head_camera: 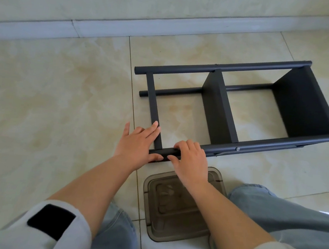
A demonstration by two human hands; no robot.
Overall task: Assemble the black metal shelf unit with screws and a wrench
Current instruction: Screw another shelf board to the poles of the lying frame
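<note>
The black metal shelf unit (pixel 221 109) lies on its side on the tiled floor, with round posts, two flat shelf panels and a thin cross bar at its left end. A silver screw head (pixel 237 149) shows on the near post. My left hand (pixel 137 144) lies at the left end of the near post, its fingers stretched along the cross bar and its thumb under the post. My right hand (pixel 189 157) grips the near post just to the right, fingers curled over it. No wrench is visible.
A smoky transparent plastic tray (pixel 173 207) sits on the floor between my knees, just below my right hand. A white baseboard (pixel 128 27) and wall run along the far side. Bare beige tiles (pixel 51 103) spread to the left of the shelf.
</note>
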